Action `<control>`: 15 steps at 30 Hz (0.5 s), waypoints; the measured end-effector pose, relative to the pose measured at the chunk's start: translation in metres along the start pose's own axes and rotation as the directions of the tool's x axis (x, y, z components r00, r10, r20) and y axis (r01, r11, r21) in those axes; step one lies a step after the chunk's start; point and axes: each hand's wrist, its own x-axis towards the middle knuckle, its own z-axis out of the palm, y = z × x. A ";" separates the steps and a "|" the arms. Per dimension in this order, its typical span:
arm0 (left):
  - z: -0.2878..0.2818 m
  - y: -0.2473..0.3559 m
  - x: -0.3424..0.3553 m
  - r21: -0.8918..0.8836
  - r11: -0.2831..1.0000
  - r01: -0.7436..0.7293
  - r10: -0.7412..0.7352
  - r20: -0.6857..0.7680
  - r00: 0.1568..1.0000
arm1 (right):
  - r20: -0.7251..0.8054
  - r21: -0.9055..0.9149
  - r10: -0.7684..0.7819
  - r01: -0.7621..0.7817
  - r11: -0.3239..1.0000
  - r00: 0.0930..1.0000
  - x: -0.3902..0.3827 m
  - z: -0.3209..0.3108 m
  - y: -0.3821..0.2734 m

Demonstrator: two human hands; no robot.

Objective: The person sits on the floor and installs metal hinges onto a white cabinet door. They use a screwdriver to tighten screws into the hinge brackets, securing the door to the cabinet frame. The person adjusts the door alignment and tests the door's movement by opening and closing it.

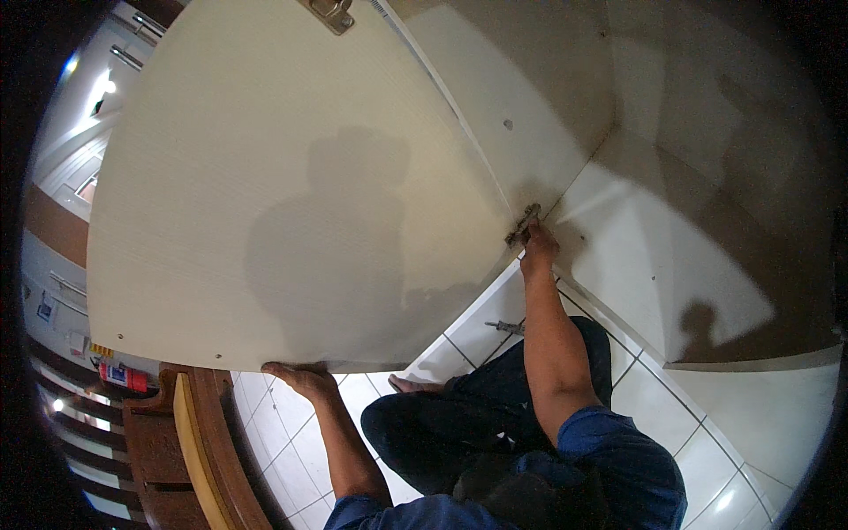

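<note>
A pale cabinet door [185, 177] stands open, with a metal hinge [329, 12] near its top. My left hand [302, 378] supports the door's lower edge from underneath, its fingers gripping it. My right hand [539, 243] holds the lower metal hinge [523, 225] at the corner where the door meets the cabinet interior [654, 221]; its fingertips are partly hidden. Beneath my right forearm a metal tool [499, 327], too small to identify, lies by my bent dark-clothed leg [406, 424].
I sit low on white floor tiles [662, 415]. A curved wooden piece of furniture [163, 442] with dark slats is at the lower left. Beyond the door are a white wall and a red object [132, 378]. The cabinet's lower ledge [742, 362] runs along the right.
</note>
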 end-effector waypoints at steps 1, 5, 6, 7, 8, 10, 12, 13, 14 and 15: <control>-0.007 -0.001 0.001 0.008 1.000 0.001 -0.001 -0.020 1.000 | -0.010 -0.003 0.008 -0.008 1.000 1.000 -0.007 0.008 -0.003; 0.002 0.002 -0.001 0.008 1.000 0.030 -0.030 0.000 1.000 | 0.002 -0.207 -0.173 0.170 0.964 0.985 0.023 -0.017 0.017; 0.009 0.004 -0.004 0.005 0.999 0.031 -0.031 0.014 0.999 | 0.016 -0.242 -0.202 0.200 0.950 0.979 0.034 -0.025 0.025; 0.010 0.005 -0.004 -0.001 0.999 0.032 -0.032 0.023 0.999 | 0.034 -0.276 -0.229 0.230 0.933 0.973 0.039 -0.027 0.028; 0.010 0.006 -0.003 -0.007 0.999 0.033 -0.033 0.034 0.999 | 0.024 -0.250 -0.209 0.209 0.946 0.978 0.045 -0.030 0.030; 0.008 0.014 -0.006 0.008 1.000 -0.001 0.001 -0.018 1.000 | 0.003 -0.163 -0.061 0.061 0.985 0.998 0.032 -0.011 0.030; 0.010 0.025 -0.016 0.040 0.998 -0.057 0.061 -0.118 0.991 | -0.018 -0.039 0.172 -0.172 0.984 0.985 0.012 0.013 0.023; 0.005 0.023 -0.011 0.072 0.996 -0.045 0.049 -0.049 0.998 | 0.032 -0.460 -0.043 0.052 0.887 0.999 0.024 0.003 0.026; -0.004 0.013 0.001 0.101 0.995 -0.025 0.021 0.041 0.999 | 0.143 -0.778 -0.231 0.254 0.574 0.962 0.052 -0.025 0.031; -0.011 0.001 0.010 0.133 0.991 -0.011 -0.006 0.124 0.992 | 0.311 -0.922 -0.330 0.367 0.121 0.891 0.070 -0.045 0.036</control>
